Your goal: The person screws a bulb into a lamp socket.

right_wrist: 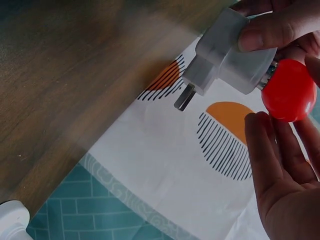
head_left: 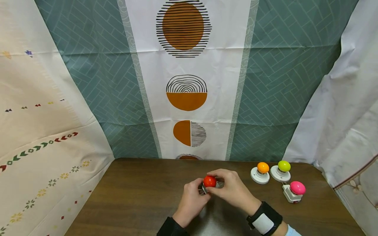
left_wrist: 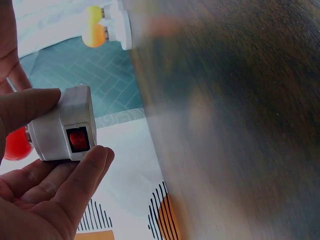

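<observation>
My left hand grips a white plug-in bulb holder, thumb on one side and fingers on the other. The holder bears a red rocker switch and a metal plug prong. A round red bulb sits in its mouth, with some of the metal screw base showing between bulb and holder in the right wrist view. Fingers and thumb of my right hand are around the red bulb. Both hands hold these pieces up above the table.
Toward the table's back right stand an orange bulb and a yellow-green bulb, each on a round white base. In front of them, a pink bulb sits in a white holder. Patterned cloth hangs behind.
</observation>
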`<state>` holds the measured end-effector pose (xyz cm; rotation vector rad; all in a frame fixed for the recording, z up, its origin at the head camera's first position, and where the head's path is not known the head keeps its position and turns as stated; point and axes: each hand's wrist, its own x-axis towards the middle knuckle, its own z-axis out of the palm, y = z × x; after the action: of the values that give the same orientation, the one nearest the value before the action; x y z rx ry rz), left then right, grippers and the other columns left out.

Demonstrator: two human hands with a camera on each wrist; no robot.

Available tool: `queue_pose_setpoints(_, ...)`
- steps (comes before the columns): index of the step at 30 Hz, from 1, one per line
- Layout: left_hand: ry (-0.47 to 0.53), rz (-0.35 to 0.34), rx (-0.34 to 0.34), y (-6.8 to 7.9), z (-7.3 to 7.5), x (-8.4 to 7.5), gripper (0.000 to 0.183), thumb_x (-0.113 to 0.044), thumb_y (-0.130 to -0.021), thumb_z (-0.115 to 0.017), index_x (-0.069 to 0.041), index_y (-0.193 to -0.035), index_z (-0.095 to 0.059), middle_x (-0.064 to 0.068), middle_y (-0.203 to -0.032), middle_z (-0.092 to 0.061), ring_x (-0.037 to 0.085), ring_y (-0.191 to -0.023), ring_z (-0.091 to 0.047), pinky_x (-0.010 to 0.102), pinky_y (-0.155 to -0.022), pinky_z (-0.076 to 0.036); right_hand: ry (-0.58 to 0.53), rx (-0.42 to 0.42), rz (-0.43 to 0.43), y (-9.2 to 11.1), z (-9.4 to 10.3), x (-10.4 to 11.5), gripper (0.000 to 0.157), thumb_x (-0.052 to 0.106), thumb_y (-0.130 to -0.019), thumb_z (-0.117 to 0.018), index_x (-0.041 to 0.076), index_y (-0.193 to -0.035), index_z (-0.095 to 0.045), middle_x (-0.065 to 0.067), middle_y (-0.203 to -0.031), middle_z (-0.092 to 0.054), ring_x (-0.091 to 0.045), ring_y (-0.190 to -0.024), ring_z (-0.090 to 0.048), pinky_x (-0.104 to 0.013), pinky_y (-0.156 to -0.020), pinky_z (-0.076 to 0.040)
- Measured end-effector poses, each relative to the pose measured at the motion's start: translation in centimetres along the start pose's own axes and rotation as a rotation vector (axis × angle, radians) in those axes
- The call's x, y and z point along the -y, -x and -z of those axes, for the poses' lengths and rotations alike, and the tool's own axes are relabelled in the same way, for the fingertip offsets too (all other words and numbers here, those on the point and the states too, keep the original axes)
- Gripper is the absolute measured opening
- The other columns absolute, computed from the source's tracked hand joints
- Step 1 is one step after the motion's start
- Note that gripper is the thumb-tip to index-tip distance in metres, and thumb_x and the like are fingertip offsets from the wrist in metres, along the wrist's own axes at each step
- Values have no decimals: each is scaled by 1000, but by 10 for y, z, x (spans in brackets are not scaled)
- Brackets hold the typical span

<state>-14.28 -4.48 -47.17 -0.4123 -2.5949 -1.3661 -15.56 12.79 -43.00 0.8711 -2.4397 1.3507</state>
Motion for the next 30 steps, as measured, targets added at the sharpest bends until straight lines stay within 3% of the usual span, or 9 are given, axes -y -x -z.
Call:
queue_pose_setpoints(5, 0, -12, -10, 1, -1, 2, 27, -14, -71, -72, -19, -97, -63, -12, -88, -61, 3, -79, -58, 25, -71, -48, 36, 6, 9, 2, 3, 1, 51, 31, -71, -80, 26, -117, -60, 12, -118, -56, -5, -104, -53, -29, -82, -46)
queue_pose_setpoints(9, 6, -3, -14, 2, -2, 1, 27, -16, -73, -72, -19, -98, -63, -12, -89, -62, 3, -80, -58, 26, -70, -48, 19, 75, 49, 3, 7, 2, 56, 21, -74, -77, 24, -125, -56, 12, -128, -51, -7, -110, -51, -29, -85, -44)
queue_pose_setpoints(14, 22, 16, -4, 3, -4, 0, 28, -21, -75, -73, -17, -100, -64, -10, -91, -62, 4, -81, -58, 25, -69, -49, -4, 117, 71, 4, 7, 1, 52, 10, -73, -74, 19, -122, -59, 6, -123, -56, -8, -106, -53, -28, -83, -45)
queue_pose_setpoints(25, 4, -4, -20, 4, -6, 1, 25, -17, -72, -71, -18, -96, -64, -12, -88, -62, 3, -80, -58, 25, -70, -48, -28, -18, 16, 7, -1, -1, 37, 19, -73, -79, 16, -107, -65, 8, -101, -62, -7, -88, -59, -32, -73, -50)
queue_pose_setpoints(30, 6, -28, -26, 3, -6, 2, 26, -15, -72, -72, -18, -96, -63, -12, -88, -62, 3, -80, -58, 25, -69, -48, 19, -29, 11, 7, 0, -2, 44, 29, -72, -79, 19, -112, -63, 9, -109, -60, -6, -94, -57, -30, -76, -49)
